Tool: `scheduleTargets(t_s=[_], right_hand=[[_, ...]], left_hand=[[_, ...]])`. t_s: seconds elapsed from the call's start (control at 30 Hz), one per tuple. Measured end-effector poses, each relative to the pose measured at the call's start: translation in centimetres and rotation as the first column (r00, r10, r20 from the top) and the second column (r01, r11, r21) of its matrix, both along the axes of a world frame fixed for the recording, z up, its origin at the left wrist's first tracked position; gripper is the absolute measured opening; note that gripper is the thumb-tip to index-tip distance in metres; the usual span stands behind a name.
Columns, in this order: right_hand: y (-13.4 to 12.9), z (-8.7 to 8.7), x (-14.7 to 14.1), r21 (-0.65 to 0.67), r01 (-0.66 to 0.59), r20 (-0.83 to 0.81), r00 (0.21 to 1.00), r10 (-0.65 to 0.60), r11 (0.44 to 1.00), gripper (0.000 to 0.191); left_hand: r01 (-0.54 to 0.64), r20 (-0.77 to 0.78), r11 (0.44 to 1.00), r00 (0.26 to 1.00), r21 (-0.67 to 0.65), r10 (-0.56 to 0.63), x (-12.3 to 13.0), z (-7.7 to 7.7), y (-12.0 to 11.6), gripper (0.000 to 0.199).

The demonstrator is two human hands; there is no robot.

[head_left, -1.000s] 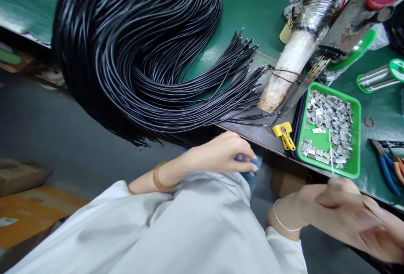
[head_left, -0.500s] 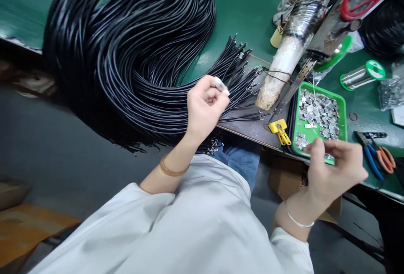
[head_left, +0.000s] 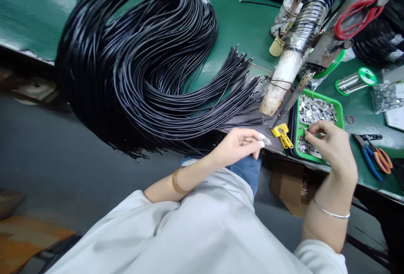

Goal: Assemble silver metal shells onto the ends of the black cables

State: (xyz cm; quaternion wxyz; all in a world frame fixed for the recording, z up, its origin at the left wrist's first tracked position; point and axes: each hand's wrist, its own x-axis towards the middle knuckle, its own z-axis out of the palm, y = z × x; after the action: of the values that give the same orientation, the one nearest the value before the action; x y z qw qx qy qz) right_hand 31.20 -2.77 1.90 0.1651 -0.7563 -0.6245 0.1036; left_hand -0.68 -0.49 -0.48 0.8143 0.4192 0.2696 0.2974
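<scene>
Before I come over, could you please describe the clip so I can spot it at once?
On the green workbench, find the green tray of small metal pieces, under the right hand. Just left of it, near the front edge, sits the clip: bright yellow, unlike the silvery pieces and the black cables nearby.

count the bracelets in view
2: a flat tan bracelet on the left forearm, a thin silver bangle on the right forearm; white sleeves may hide more.
</scene>
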Motion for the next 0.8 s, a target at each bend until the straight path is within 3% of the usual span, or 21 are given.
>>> scheduleTargets(t_s=[0.07,0.17,0.37,0.5,0.63,0.8], right_hand=[[0.0,0.1,0.1,-0.038,-0.021,-0.023,1.0,0.02,0.999,0.015],[0.0,0.4,0.0,-0.082,-0.025,-0.032,0.999,0.022,0.996,0.013],[0.0,1.3,-0.8,-0.125,-0.014,0.013,1.0,0.016,0.992,0.01],[-0.4,1.2,-0.7,-0.14,-0.029,-0.056,0.998,0.021,0.99,0.009],[-1.1,0.6,-0.4,-0.087,0.021,-0.138,0.99,-0.032,0.996,0.014],[-1.5,-0.1,-0.2,-0.009,0.036,-0.203,0.978,-0.037,0.999,0.018]], left_hand=[[-0.114,-0.011,0.994,0.993,0.005,0.114,0.3,-0.9,0.1,0.021],[-0.142,0.001,0.99,0.99,0.02,0.142,0.3,-1.4,0.2,0.018],[-0.1,-0.02,0.993,0.995,0.059,0.102,0.4,-1.0,0.2,0.018],[-0.08,-0.074,0.993,0.993,0.089,0.087,0.6,-0.9,0.1,0.016],[-0.041,-0.111,0.988,0.992,0.151,0.058,0.6,-0.9,-0.1,0.021],[0.11,-0.195,0.961,0.979,0.255,-0.06,0.8,-0.6,-0.6,0.02]])
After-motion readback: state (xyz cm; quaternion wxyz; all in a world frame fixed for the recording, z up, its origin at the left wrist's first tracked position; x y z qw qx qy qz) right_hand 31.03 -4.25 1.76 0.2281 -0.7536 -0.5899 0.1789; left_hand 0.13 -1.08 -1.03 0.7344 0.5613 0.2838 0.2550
